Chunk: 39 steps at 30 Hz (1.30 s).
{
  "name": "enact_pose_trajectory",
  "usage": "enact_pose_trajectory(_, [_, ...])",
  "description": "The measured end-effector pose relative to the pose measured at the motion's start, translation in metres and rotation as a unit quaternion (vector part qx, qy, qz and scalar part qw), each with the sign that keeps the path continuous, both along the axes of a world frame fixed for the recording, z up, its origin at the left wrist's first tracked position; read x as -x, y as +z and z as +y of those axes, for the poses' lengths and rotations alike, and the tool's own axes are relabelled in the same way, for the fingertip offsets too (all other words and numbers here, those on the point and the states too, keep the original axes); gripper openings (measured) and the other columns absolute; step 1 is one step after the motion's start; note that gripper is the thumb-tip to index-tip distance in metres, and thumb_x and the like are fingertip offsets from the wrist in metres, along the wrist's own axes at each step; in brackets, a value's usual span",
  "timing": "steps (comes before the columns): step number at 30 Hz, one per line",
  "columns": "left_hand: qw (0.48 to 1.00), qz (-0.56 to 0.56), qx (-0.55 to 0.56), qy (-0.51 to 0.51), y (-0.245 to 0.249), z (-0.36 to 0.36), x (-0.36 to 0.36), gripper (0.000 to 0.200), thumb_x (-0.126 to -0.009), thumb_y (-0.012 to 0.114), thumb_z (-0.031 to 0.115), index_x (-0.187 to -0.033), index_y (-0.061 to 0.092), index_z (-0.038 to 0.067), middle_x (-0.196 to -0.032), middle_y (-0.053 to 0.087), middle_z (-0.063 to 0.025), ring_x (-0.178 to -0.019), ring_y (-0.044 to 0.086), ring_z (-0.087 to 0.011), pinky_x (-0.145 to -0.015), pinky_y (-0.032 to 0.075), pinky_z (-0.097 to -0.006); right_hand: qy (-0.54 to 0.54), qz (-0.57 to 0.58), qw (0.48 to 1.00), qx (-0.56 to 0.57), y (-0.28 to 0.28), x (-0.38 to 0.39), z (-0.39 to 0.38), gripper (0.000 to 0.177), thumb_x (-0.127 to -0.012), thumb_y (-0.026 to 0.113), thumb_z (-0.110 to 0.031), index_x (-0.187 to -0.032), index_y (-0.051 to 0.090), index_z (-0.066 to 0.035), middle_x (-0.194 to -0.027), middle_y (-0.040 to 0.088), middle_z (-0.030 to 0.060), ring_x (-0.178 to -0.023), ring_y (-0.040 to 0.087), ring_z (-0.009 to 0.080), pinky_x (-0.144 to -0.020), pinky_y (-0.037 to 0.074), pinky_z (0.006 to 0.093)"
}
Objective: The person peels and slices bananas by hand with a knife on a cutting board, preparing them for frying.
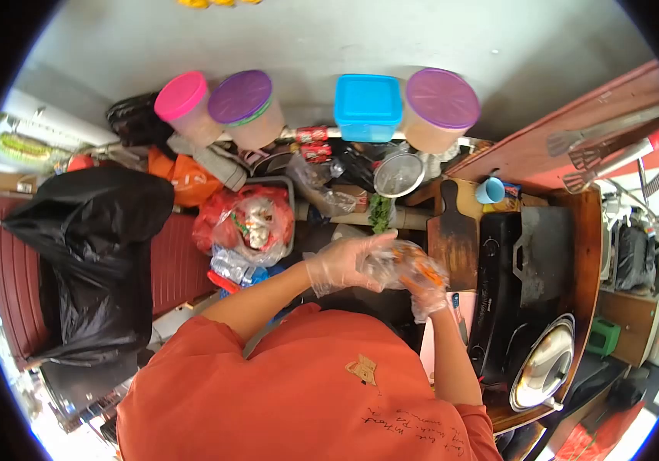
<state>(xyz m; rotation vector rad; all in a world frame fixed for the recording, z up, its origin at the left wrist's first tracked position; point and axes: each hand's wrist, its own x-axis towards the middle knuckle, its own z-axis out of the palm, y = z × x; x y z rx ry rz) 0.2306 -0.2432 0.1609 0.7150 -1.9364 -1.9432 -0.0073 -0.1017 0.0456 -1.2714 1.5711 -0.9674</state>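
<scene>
Both of my hands wear thin clear plastic gloves and meet in front of my chest. Between them is a clear plastic bag point(405, 260) with orange pieces inside; what the pieces are I cannot make out. My left hand point(354, 259) grips the bag from the left, thumb below and fingers above. From the right, my right hand point(426, 292) is closed around the bag's lower side, its fingers partly hidden by the plastic. Just above the bag lies a bunch of green leaves point(380, 213). A dark-stained wooden cutting board point(452, 238) is close to my right hand.
A black gas stove point(496, 292) stands at right, with a pot lid point(548, 365) near it. A metal strainer bowl point(399, 175) sits ahead. Lidded tubs, one with a blue lid point(368, 95), line the wall. At left are a red bag point(210, 219) and a black plastic bag point(99, 253).
</scene>
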Motion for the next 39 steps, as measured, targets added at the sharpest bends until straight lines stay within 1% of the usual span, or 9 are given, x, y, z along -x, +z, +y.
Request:
enact_pose_trajectory(2, [0.957,-0.037,0.286,0.018,-0.027,0.010,-0.018,0.061,-0.084,0.075,0.030,-0.140,0.057,0.012,-0.128,0.067,-0.0155,-0.099,0.070,-0.0312,-0.094,0.054,-0.0377,0.085,0.161,0.983,0.014,0.019,-0.030,-0.024,0.029,-0.085,0.076,-0.019,-0.112,0.069,-0.009,-0.111,0.071,0.0081,-0.101,0.067,0.0238,-0.087,0.053,0.0353])
enact_pose_trajectory(3, [0.957,-0.038,0.285,0.028,-0.043,0.010,-0.035,0.061,-0.084,0.075,0.030,-0.140,0.057,0.012,-0.128,0.067,-0.0155,-0.099,0.070,-0.0312,-0.094,0.054,-0.0377,-0.011,-0.211,0.973,-0.091,0.009,-0.047,-0.024,0.033,-0.081,0.079,-0.008,-0.113,0.069,-0.010,-0.112,0.071,0.0052,-0.102,0.067,0.0169,-0.086,0.054,0.0320])
enact_pose_trajectory(8, [0.963,0.011,-0.162,0.214,-0.068,0.030,-0.176,0.052,-0.096,0.067,0.036,-0.134,0.057,0.002,-0.121,0.068,-0.0104,-0.097,0.070,-0.0208,-0.079,0.059,-0.0306,0.063,-0.154,0.971,-0.169,0.082,-0.088,-0.032,0.044,-0.086,0.076,-0.004,-0.127,0.060,-0.002,-0.126,0.066,0.0112,-0.120,0.062,0.0219,-0.103,0.048,0.0336])
enact_pose_trajectory(13, [0.744,-0.578,-0.035,0.334,-0.144,0.013,-0.317,0.063,-0.093,0.064,0.054,-0.114,0.066,-0.005,-0.095,0.073,-0.0190,-0.086,0.073,-0.0245,-0.075,0.057,-0.0367,0.082,-0.056,0.967,-0.235,0.047,-0.043,0.012,0.047,-0.089,0.078,-0.018,-0.130,0.062,-0.002,-0.121,0.069,0.0103,-0.113,0.065,0.0179,-0.096,0.054,0.0322])
enact_pose_trajectory(16, [0.638,-0.509,0.086,0.571,-0.211,-0.005,-0.334,0.065,-0.091,0.055,0.065,-0.081,0.075,0.004,-0.082,0.073,-0.0233,-0.083,0.073,-0.0383,-0.077,0.059,-0.0450,-0.061,-0.177,0.932,-0.311,0.034,-0.025,0.042,0.045,-0.089,0.078,-0.017,-0.128,0.062,-0.001,-0.115,0.069,0.0096,-0.106,0.066,0.0176,-0.092,0.056,0.0315])
enact_pose_trajectory(19, [0.596,-0.555,0.117,0.568,-0.268,-0.047,-0.311,0.052,-0.091,0.058,0.054,-0.095,0.075,0.005,-0.092,0.074,-0.0231,-0.090,0.073,-0.0400,-0.080,0.058,-0.0481,-0.183,-0.263,0.891,-0.322,0.023,-0.010,0.067,0.041,-0.090,0.077,-0.016,-0.125,0.063,0.000,-0.109,0.069,0.0070,-0.098,0.067,0.0176,-0.087,0.057,0.0304])
enact_pose_trajectory(26, [0.636,-0.639,0.057,0.429,-0.311,-0.069,-0.285,0.043,-0.095,0.057,0.042,-0.118,0.071,0.008,-0.108,0.073,-0.0217,-0.099,0.072,-0.0355,-0.087,0.056,-0.0498,-0.144,-0.111,0.923,-0.340,0.022,-0.004,0.100,0.036,-0.090,0.075,-0.022,-0.119,0.068,-0.001,-0.109,0.071,0.0088,-0.095,0.067,0.0149,-0.084,0.055,0.0308])
enact_pose_trajectory(28, [0.642,-0.737,0.191,0.086,-0.329,-0.066,-0.305,0.051,-0.099,0.055,0.030,-0.146,0.051,0.012,-0.110,0.072,-0.0216,-0.098,0.070,-0.0327,-0.084,0.055,-0.0478,-0.132,-0.096,0.925,-0.342,0.029,-0.005,0.107,0.030,-0.095,0.070,-0.012,-0.122,0.064,0.000,-0.113,0.069,0.0069,-0.105,0.065,0.0149,-0.089,0.054,0.0293])
enact_pose_trajectory(39, [0.728,-0.354,0.564,-0.163,-0.215,-0.041,0.070,0.042,-0.096,0.056,0.024,-0.136,0.058,0.010,-0.104,0.072,-0.0219,-0.094,0.069,-0.0365,-0.082,0.054,-0.0484,-0.309,0.045,0.916,-0.251,0.089,-0.016,0.216,0.033,-0.091,0.072,-0.024,-0.118,0.070,-0.005,-0.116,0.072,0.0148,-0.109,0.068,0.0261,-0.098,0.052,0.0366])
